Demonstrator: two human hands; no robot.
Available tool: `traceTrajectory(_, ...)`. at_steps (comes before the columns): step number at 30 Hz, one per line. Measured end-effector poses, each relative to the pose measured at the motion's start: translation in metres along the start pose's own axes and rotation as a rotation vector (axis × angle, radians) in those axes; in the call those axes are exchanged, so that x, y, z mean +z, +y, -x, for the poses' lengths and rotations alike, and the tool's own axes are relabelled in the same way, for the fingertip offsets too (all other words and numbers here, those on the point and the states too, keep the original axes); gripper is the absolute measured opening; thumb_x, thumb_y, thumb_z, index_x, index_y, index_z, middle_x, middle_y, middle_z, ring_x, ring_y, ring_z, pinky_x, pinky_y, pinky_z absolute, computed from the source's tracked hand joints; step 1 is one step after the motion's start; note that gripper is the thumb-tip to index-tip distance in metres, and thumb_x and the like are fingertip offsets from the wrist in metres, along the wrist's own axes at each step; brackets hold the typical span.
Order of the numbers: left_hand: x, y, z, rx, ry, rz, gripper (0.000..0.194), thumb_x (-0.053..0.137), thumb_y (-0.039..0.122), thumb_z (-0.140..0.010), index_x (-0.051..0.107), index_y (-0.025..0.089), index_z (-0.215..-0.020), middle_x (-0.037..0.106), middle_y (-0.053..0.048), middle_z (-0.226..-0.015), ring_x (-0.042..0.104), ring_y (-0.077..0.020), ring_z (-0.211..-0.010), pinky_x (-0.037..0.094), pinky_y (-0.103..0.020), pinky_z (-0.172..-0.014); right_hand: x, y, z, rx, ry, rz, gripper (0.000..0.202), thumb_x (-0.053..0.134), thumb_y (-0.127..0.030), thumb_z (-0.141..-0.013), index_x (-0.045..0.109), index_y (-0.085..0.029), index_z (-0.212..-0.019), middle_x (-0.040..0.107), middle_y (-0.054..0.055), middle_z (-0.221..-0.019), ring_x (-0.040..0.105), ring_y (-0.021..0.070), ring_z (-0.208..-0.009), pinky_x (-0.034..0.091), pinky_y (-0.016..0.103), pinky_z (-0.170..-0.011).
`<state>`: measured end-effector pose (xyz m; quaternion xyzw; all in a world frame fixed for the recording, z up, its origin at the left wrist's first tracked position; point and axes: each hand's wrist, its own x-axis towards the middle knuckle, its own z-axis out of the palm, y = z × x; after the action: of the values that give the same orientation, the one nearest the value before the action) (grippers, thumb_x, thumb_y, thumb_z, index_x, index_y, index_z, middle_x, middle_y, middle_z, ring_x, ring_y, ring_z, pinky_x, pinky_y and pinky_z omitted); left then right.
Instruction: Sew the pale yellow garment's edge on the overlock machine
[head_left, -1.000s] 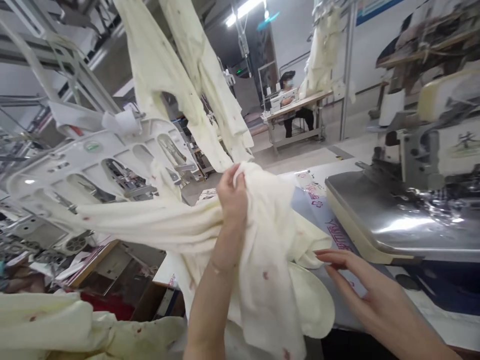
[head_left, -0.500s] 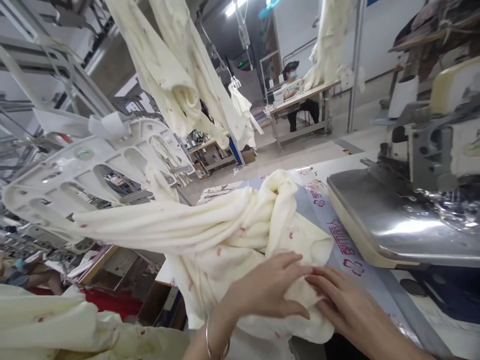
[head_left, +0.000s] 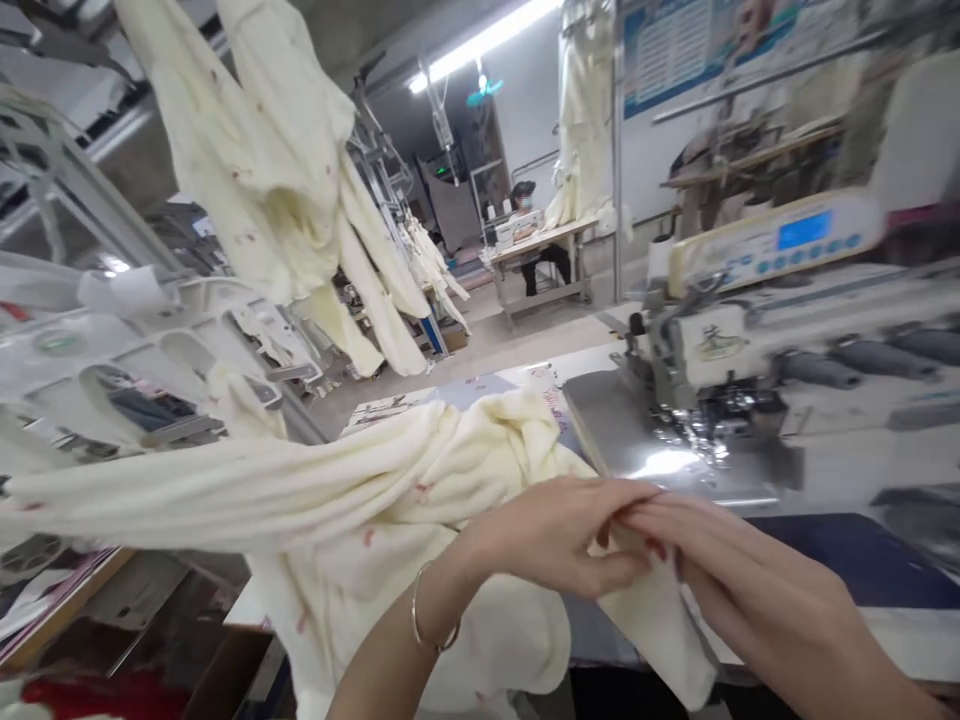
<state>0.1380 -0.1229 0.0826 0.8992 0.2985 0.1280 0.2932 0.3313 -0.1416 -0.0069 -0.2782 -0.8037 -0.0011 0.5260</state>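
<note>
Both the left hand and the right hand are pinching, grip clamped, the cream garment, which is stretching lengthwise leftward off the desk.

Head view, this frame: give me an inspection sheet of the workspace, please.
Surface: sewing table, pale top with a dark blue patch.
Job's things: cream garment with small red marks, draped from the table off to the left; sewing machine just beyond it.
Clutter: white plastic frame at left.
Grippers: left hand and right hand meet, both pinching the garment's edge.
Cables: nothing seen.
Surroundings: hanging cream garments overhead; seated person at a distant table; ceiling strip light.
</note>
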Motion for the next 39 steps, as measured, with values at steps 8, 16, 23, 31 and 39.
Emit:
traceTrajectory(8,0.043,0.018,-0.017,-0.235,0.252,-0.253,0.009,0.064,0.020,-0.069,0.061,0.017,-0.077,0.062,-0.002,-0.068,0.057,-0.0172,-0.060,0.040,-0.026,-0.055,-0.013,-0.001,0.020,0.074,0.038,0.026,0.031,0.049,-0.014,-0.092,0.054,-0.025,-0.121,0.062,0.001,-0.116,0.062,0.0147,-0.106,0.050,0.028,-0.099)
traceTrajectory(16,0.049,0.004,0.023,-0.315,0.554,0.302,0.030,0.053,0.006,-0.073,0.068,0.017,-0.097,0.064,-0.008,-0.101,0.064,-0.0191,-0.092,0.050,-0.023,-0.069,0.035,-0.020,0.065,0.400,-0.162,-0.086,0.026,0.050,-0.040,-0.094,0.060,-0.022,-0.077,0.058,-0.005,-0.056,0.055,0.0111,-0.042,0.042,0.019,-0.036)
traceTrajectory(23,0.078,-0.001,0.053,-0.590,0.459,-0.332,0.027,0.054,0.004,-0.069,0.071,0.018,-0.086,0.059,-0.006,-0.076,0.060,-0.0203,-0.071,0.048,-0.032,-0.065,0.008,0.019,0.064,0.334,-0.149,-0.037,0.032,0.036,-0.022,-0.091,0.062,-0.022,-0.110,0.071,0.000,-0.088,0.069,0.0150,-0.071,0.054,0.019,-0.055)
traceTrajectory(31,0.103,-0.004,0.019,-0.287,0.561,-0.464,0.014,0.049,0.013,-0.082,0.060,0.018,-0.090,0.063,-0.011,-0.095,0.059,-0.0250,-0.090,0.050,-0.039,-0.078,-0.013,0.024,0.047,0.191,-0.126,0.115,0.031,0.037,-0.030,-0.097,0.057,-0.024,-0.119,0.069,-0.001,-0.107,0.069,0.0150,-0.090,0.059,0.023,-0.071)
traceTrajectory(39,0.089,-0.018,0.025,-0.513,0.877,0.690,0.018,0.057,0.035,-0.087,0.049,0.019,-0.082,0.058,0.000,-0.077,0.053,-0.0104,-0.065,0.043,-0.021,-0.062,-0.010,0.037,0.062,0.152,0.027,0.142,0.028,0.045,-0.029,-0.091,0.063,-0.024,-0.111,0.067,0.002,-0.105,0.068,0.0158,-0.088,0.057,0.021,-0.072)
